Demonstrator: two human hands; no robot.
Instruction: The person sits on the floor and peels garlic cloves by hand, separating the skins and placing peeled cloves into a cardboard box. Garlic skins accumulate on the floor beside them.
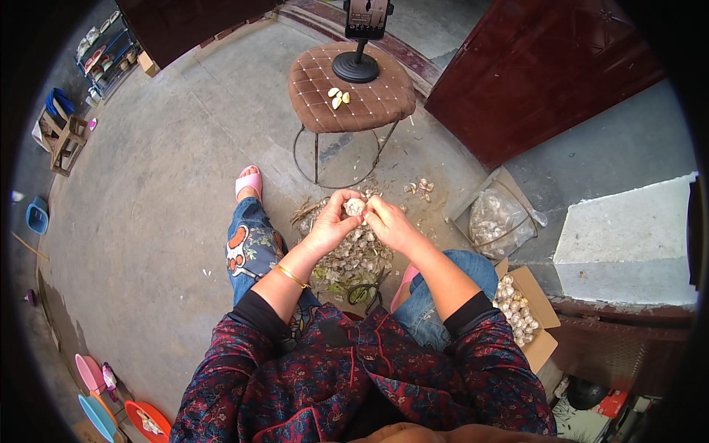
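Observation:
A whitish garlic bulb (355,207) is held up in front of me, above the floor. My left hand (335,221) is wrapped around its left side, with the thumb along the near edge. From the right, my right hand (389,221) pinches the bulb's edge between thumb and fingertips. Under both hands spreads a heap of papery garlic skins (354,255) with some green leaves in it. Black-handled scissors (365,290) lie at the near end of that heap, partly covered by my clothing. A few loose garlic pieces (424,188) rest on the concrete beyond my right hand.
Ahead stands a stool with a brown quilted cushion (310,83), carrying peeled cloves (338,98) and a phone on a stand (359,61). To my right are a bag-lined scoop (498,221) and a cardboard box (534,296) of garlic bulbs. Basins (147,421) sit lower left.

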